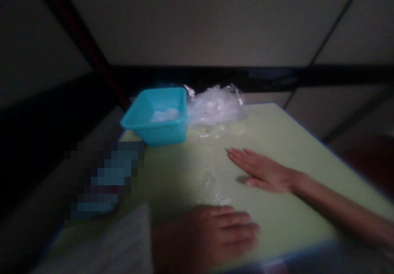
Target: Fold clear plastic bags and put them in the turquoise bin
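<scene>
My left hand (pixel 221 233) lies across the near part of the yellow-green table (pixel 295 208), fingers stretched out, slightly blurred. Just beyond it is a thin clear plastic bag (pixel 212 187), flat on the tabletop; the hand seems to cover its near end, though contact is hard to make out. Farther right, my right hand (pixel 264 171) is flat and palm down, its fingers pointing left and thumb apart. Nothing shows in either hand.
At the back left stands a turquoise plastic basin (pixel 163 134) with whitish material (pixel 166 115) inside. Beside it sits a heap of clear plastic bags (pixel 217 105). A pixelated patch (pixel 107 179) covers something along the table's left edge. A wall rises behind.
</scene>
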Demonstrator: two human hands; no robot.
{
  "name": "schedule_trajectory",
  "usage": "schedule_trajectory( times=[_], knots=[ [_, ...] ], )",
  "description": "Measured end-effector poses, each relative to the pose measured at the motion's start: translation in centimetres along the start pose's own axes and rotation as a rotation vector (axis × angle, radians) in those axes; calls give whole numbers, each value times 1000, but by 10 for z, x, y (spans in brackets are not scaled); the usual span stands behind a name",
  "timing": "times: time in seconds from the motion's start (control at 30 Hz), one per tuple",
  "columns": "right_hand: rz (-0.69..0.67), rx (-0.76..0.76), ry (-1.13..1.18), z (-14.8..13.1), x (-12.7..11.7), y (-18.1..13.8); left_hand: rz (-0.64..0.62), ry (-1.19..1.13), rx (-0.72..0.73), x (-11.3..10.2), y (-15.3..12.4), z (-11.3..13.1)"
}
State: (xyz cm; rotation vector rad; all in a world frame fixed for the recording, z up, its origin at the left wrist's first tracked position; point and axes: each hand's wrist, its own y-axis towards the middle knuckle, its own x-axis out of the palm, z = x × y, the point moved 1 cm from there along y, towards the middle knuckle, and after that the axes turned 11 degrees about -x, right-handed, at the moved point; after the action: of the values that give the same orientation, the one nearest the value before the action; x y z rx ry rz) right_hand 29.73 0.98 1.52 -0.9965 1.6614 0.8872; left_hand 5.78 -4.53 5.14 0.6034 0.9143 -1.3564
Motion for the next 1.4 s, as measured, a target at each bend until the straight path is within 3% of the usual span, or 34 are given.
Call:
schedule_trajectory(
  times=[0.3, 1.1, 1.2, 1.4],
  knots=[
    [20, 161, -116, 34, -3, -16, 16, 23, 16, 8, -3, -1],
    [50, 434, -317, 85, -4, -44, 84, 69, 43, 16, -5, 0],
    [52, 432, -326, 83, -6, -43, 149, 84, 26, 16, -5, -3],
    [107, 365, -308, 70, -13, -34, 328, 167, -155, 1, -19, -23]
  ],
)
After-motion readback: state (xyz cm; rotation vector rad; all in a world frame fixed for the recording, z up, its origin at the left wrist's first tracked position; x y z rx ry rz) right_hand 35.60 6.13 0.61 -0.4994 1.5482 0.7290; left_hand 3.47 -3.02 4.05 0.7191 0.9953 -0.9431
